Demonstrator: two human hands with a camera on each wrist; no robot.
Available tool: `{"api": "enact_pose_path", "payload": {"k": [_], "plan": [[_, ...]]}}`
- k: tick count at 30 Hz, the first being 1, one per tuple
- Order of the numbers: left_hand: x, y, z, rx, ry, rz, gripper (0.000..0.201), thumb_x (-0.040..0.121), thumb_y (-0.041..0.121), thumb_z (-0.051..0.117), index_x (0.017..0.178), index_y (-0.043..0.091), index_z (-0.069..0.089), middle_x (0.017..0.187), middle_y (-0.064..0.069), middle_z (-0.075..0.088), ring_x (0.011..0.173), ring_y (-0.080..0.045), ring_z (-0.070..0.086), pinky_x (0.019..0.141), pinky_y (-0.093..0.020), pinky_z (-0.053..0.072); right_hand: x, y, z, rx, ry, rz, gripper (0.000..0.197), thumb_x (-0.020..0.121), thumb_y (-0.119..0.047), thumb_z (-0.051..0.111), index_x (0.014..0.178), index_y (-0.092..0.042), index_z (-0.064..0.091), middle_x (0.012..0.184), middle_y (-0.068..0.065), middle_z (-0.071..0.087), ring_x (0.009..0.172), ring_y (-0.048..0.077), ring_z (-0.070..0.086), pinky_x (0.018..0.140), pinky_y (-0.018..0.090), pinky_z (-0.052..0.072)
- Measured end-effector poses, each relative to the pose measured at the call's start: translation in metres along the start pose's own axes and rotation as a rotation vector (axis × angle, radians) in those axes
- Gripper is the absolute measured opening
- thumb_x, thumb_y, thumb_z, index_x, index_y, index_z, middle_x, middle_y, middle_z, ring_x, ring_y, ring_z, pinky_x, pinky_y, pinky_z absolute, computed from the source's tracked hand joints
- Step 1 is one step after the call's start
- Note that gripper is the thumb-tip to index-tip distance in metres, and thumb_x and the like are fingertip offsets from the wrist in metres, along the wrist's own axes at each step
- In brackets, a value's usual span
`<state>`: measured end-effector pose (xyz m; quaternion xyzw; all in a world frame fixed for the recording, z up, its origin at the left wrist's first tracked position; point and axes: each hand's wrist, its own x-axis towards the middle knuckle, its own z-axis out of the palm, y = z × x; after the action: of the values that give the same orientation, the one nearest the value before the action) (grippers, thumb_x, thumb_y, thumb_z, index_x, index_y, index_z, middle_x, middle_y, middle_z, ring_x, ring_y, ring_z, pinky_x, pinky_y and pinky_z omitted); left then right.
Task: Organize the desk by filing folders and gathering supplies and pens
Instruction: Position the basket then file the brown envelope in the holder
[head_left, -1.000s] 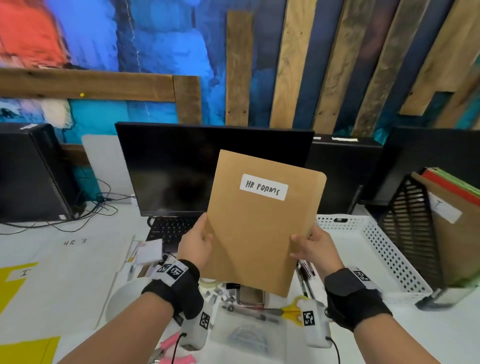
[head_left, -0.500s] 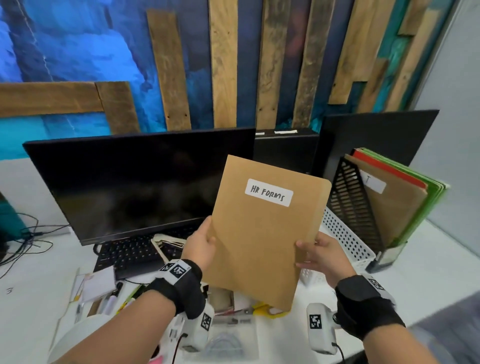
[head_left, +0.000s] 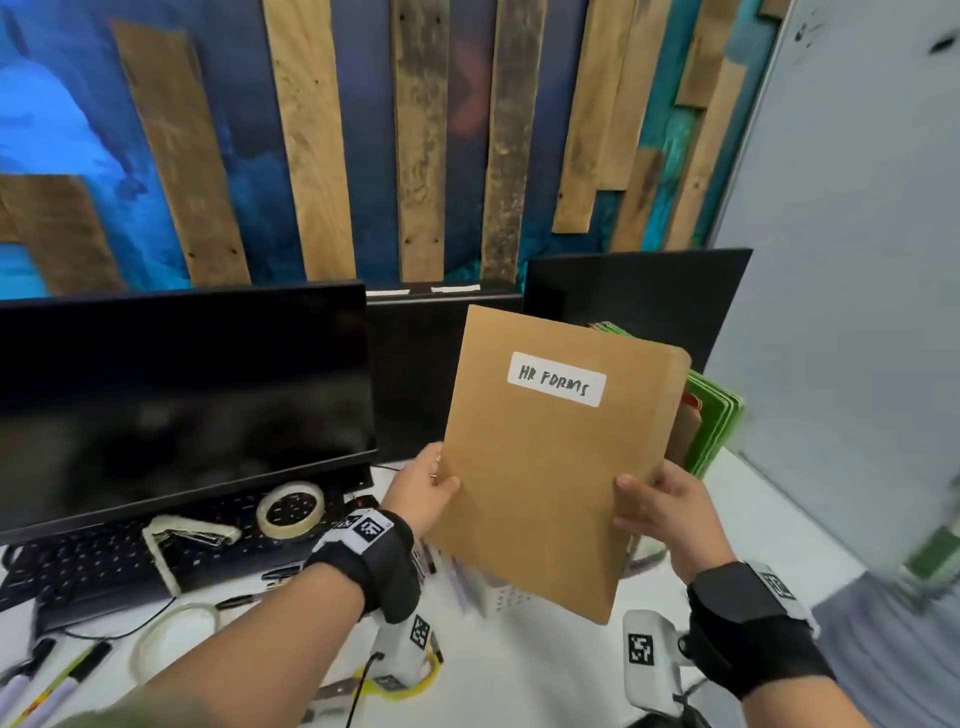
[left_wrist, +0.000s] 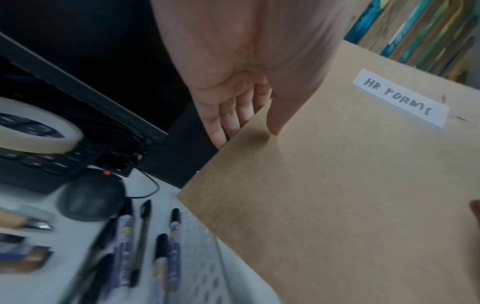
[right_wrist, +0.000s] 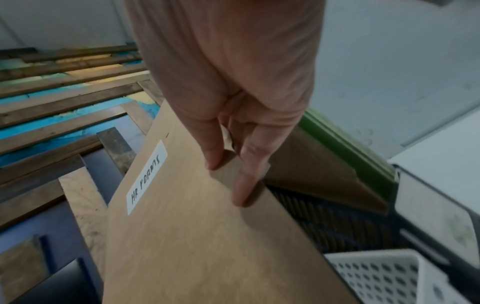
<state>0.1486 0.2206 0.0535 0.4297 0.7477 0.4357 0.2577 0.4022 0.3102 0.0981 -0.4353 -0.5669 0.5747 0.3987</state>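
Folder (head_left: 545, 467) labelled HR FORMS held upright, left hand (head_left: 423, 488) and right hand (head_left: 662, 512) pinching its edges

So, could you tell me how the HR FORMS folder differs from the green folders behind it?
The HR FORMS folder is brown with a white label; the green folders show no label. It is gripped in mid-air by the left hand and right hand; the green ones stand filed, untouched. Both are upright.

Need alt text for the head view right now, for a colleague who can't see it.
Both hands, left hand and right hand, hold a brown folder labelled "HR FORMS" upright above a cluttered desk. Dark monitor and tape roll sit left.
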Motion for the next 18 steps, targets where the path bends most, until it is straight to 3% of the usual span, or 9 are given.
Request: {"api": "enact_pose_path", "payload": {"k": [3,6,12,15,18], "plan": [[0.012,0.022,0.035,-0.019,-0.063,0.028,0.049,0.091,0.008,0.053,0.136,0.024,0.040,0.120,0.006,0.055,0.116,-0.019,0.055,0.102,-0.029,0.041,0.016,-0.007,-0.033,-0.024,0.045,-0.031,0.009,0.089,-0.005,0.058,0.090,-0.014,0.058,0.095,0.005,0.062,0.085,0.026,0.062,0.052,0.024,0.058],[0.021,0.039,0.067,-0.038,-0.101,0.025,0.058,0.091,0.007,0.052,0.142,0.024,0.033,0.132,0.000,0.049,0.125,-0.020,0.046,0.107,-0.030,0.037,0.030,-0.012,-0.059,-0.053,0.118,-0.098,0.022,0.089,-0.003,0.058,0.072,-0.016,0.052,0.080,0.002,0.058,0.075,0.023,0.060,0.049,0.023,0.057],[0.034,0.066,0.112,-0.003,-0.157,0.065,0.061,0.091,0.008,0.054,0.145,0.021,0.029,0.146,-0.003,0.040,0.135,-0.020,0.039,0.111,-0.029,0.032,0.049,-0.033,-0.098,-0.117,0.217,-0.227,0.024,0.089,-0.005,0.057,0.079,-0.026,0.059,0.083,0.004,0.065,0.072,0.022,0.064,0.049,0.024,0.057],[0.043,0.074,0.127,0.081,-0.174,0.102,0.058,0.092,0.012,0.055,0.144,0.019,0.031,0.150,-0.002,0.036,0.137,-0.018,0.035,0.114,-0.030,0.029,0.054,-0.051,-0.113,-0.156,0.307,-0.298,0.025,0.088,-0.008,0.058,0.073,-0.028,0.059,0.077,-0.003,0.064,0.069,0.025,0.066,0.063,0.040,0.060],[0.050,0.083,0.137,0.243,-0.220,0.188,0.055,0.093,0.015,0.053,0.144,0.019,0.032,0.153,-0.001,0.030,0.141,-0.016,0.028,0.114,-0.026,0.022,0.053,-0.069,-0.122,-0.212,0.371,-0.373,0.022,0.087,-0.013,0.058,0.072,-0.028,0.060,0.074,-0.006,0.064,0.061,0.021,0.067,0.074,0.057,0.055]]}}
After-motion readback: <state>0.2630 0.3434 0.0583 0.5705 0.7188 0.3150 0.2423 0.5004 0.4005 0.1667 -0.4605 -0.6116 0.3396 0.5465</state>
